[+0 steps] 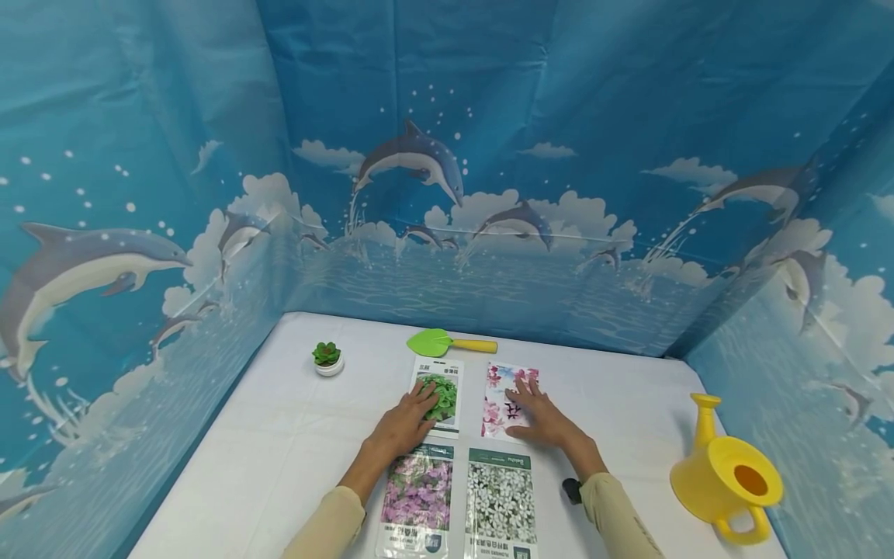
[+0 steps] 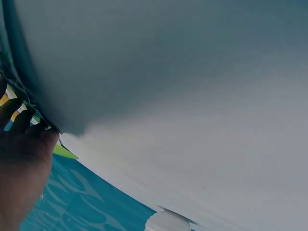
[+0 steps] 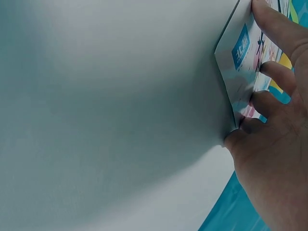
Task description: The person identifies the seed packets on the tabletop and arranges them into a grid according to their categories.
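In the head view my left hand [image 1: 403, 425] lies with spread, straight fingers on a seed packet with green leaves [image 1: 447, 397]. My right hand [image 1: 546, 418] touches a pink blossom seed packet [image 1: 494, 415], its fingers extended over the right half. The right wrist view shows the fingers of that hand [image 3: 276, 134] along the packet's edge. In the left wrist view only part of the left hand [image 2: 24, 156] shows at the left edge. Nearer the body, side by side, lie a purple-flower packet [image 1: 419, 491] and a white-flower packet [image 1: 500, 497].
A toy trowel [image 1: 454, 344] with green blade and yellow handle lies beyond the packets. At the back left stands a small potted succulent [image 1: 327, 359]. A yellow watering can [image 1: 722, 477] stands at the right of the white-covered table [image 1: 244, 458]. Dolphin-printed curtains [image 1: 475, 256] surround it.
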Available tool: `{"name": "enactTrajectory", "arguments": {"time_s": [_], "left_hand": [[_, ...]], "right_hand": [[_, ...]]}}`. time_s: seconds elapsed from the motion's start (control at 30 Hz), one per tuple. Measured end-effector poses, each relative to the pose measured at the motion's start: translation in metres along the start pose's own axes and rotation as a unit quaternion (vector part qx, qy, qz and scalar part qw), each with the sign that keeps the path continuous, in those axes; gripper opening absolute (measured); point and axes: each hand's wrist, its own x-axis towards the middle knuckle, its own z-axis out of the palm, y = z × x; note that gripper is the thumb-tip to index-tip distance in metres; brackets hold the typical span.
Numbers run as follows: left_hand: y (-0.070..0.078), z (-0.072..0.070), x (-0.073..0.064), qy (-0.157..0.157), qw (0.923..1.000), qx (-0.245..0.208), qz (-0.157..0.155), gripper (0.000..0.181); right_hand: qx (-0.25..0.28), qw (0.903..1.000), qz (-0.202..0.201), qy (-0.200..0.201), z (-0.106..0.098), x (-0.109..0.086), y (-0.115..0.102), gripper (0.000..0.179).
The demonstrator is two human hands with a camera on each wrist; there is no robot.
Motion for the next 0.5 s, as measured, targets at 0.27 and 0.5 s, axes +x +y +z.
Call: {"name": "enactTrajectory", "arguments": {"time_s": [0.27,0.5], "left_hand": [[0.0037,0.0014,-0.0010,0.008,0.9999,0.006,-0.011,0.055],[0.0033,0.0038,0.0001,0.012,0.9997,0.018,-0.013,0.055]], "right_hand": [[0.004,0.9999,-0.014,-0.003,0.0025,0.0037,-0.0037,0.081],[0.009,0.9997,-0.019,-0.011,0.0031,0.0072,-0.0060,0.081]]}}
